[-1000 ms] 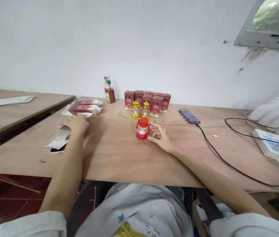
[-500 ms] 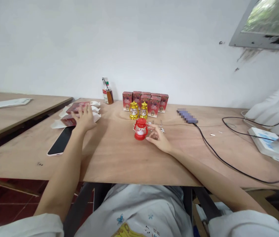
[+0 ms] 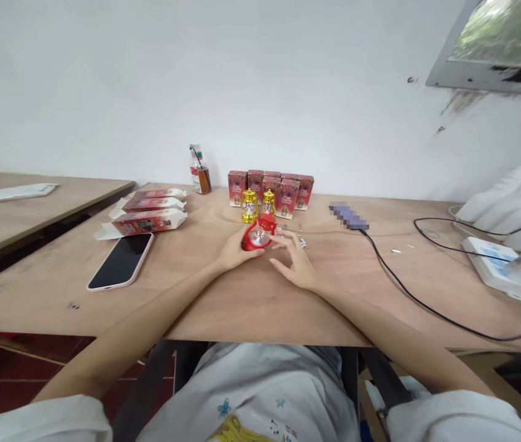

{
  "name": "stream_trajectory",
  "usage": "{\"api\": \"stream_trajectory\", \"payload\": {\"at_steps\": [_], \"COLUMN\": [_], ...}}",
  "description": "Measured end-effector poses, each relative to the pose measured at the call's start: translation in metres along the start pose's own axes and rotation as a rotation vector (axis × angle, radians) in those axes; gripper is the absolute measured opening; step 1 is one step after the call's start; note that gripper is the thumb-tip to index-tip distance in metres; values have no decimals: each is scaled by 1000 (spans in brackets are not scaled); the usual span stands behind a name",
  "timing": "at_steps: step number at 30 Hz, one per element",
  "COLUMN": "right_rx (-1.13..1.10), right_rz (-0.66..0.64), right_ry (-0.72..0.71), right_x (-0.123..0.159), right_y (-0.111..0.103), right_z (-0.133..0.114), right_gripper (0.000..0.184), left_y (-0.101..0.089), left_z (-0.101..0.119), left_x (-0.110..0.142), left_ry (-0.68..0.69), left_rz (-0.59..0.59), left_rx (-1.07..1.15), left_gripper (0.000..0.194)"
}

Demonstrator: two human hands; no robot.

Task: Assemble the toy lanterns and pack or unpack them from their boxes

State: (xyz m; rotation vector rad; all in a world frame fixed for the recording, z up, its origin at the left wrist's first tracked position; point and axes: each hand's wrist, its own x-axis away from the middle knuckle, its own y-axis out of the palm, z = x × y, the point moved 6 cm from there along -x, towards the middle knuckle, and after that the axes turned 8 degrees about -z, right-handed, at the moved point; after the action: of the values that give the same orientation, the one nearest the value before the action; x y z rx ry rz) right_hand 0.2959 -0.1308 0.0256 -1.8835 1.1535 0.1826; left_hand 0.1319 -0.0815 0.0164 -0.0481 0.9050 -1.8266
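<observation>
A small red lantern (image 3: 259,235) with a clear globe is tilted back over the middle of the table. My left hand (image 3: 237,250) grips its base from the left, thumb along the near side. At its right, my right hand (image 3: 295,263) has its fingers apart, with the fingertips at the lantern's edge. Just behind stand two gold lanterns, one on the left (image 3: 249,206) and one on the right (image 3: 268,204). Tiny silvery pieces (image 3: 302,242) lie beyond my right fingers.
Red printed boxes (image 3: 288,197) stand in a group near the wall. Several opened red boxes (image 3: 152,222) lie at left beside a phone (image 3: 121,263). A bottle of brown liquid (image 3: 202,179) stands behind. At right are another phone (image 3: 349,216), a black cable (image 3: 408,294) and a power strip (image 3: 509,270).
My left hand has come from the opened boxes at left to the red lantern and taken hold of it. The lantern has gone from upright to tilted. My right hand stays beside it.
</observation>
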Motion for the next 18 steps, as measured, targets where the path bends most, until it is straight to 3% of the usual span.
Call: {"api": "stream_trajectory", "payload": {"at_steps": [5,10,18], "right_rx": [87,22,-28], "right_rz": [-25,124,249], "right_ry": [8,31,24], "right_x": [1,1,2], "right_y": [7,0,-9], "right_z": [-4,3,6], "right_gripper": [42,37,41], "left_y": [-14,-13,-12], "left_z": [10,19,17], "left_x": [4,7,7], "left_ry": [40,76,52], "left_rz": [113,119,125], "left_rx": [-221,-268,-310], "left_gripper": [54,47,40]}}
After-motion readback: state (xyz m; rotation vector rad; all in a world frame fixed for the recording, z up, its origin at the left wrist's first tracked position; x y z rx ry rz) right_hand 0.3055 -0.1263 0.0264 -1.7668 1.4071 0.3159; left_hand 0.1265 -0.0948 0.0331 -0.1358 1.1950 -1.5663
